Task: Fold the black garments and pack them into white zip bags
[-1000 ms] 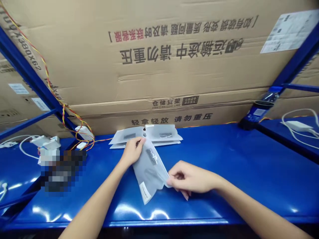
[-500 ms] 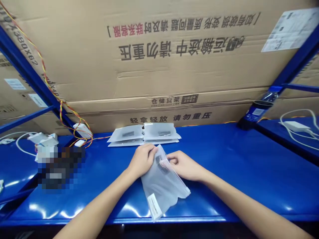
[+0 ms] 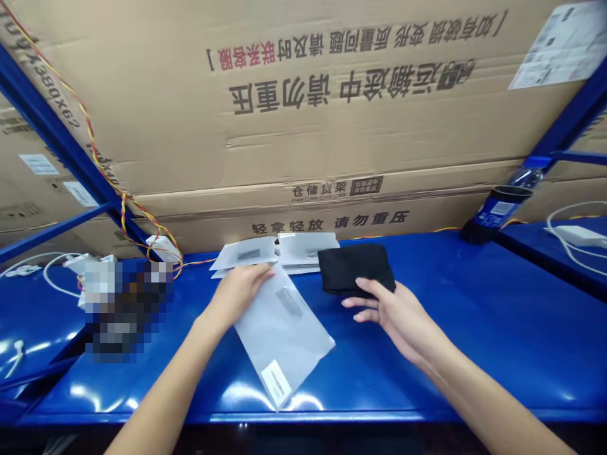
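My left hand (image 3: 239,291) pinches the upper corner of a frosted plastic bag (image 3: 284,335), which hangs slanting over the blue shelf, with a white label at its lower end. To the right, my right hand (image 3: 389,309) holds a folded black item (image 3: 355,268), thumb over its near edge and the other fingers spread beneath. More frosted bags stand in two low stacks behind my hands, a left stack (image 3: 246,253) and a right stack (image 3: 308,246).
A large cardboard box (image 3: 332,145) backs the blue shelf (image 3: 474,341). Twisted wires (image 3: 124,208) and white adapters lie at the left, beside a pixelated dark object. A dark cup (image 3: 497,212) and a bottle stand by the right post.
The black item has appeared in my right hand, which has let go of the bag and moved right. My left hand has shifted left with the bag, which now hangs flatter.
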The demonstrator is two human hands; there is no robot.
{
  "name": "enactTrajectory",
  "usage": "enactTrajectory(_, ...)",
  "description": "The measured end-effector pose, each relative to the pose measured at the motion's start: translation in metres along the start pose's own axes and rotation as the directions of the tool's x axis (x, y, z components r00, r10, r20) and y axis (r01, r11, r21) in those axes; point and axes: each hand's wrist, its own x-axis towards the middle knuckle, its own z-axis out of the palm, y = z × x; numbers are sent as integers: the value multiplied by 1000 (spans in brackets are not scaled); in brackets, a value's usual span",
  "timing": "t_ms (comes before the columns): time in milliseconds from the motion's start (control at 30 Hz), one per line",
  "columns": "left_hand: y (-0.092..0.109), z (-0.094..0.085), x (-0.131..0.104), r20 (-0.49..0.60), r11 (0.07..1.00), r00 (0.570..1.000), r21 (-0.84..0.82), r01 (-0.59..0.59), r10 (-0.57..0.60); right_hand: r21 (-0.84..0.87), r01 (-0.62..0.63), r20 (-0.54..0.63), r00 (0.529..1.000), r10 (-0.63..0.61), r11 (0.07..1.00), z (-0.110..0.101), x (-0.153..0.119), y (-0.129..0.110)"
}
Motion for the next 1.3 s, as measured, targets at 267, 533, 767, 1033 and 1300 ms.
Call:
enactTrajectory(267, -46, -10, -22, 1, 980, 996, 176, 92, -94, -784, 76, 42, 997, -70, 616, -38, -45, 40)
enactTrajectory(533, -11, -2, -24, -153, 982, 988, 183, 46, -17, -729, 672, 627, 581, -519, -130, -22, -47, 28)
enactTrajectory(767, 94, 53, -62, -188, 990, 972, 27, -139, 142, -718, 663, 369, 621, -691, 212, -17, -34, 28)
enactTrajectory(1033, 142, 109, -42, -4, 979, 984, 99, -179, 181, -818, 70, -342, 739, -581, 571, -102, -19, 33)
enactTrajectory(1300, 128, 107, -50, 34, 983, 987, 84, -160, 158, -896, 391, 129, 686, -717, 213, -95, -33, 44)
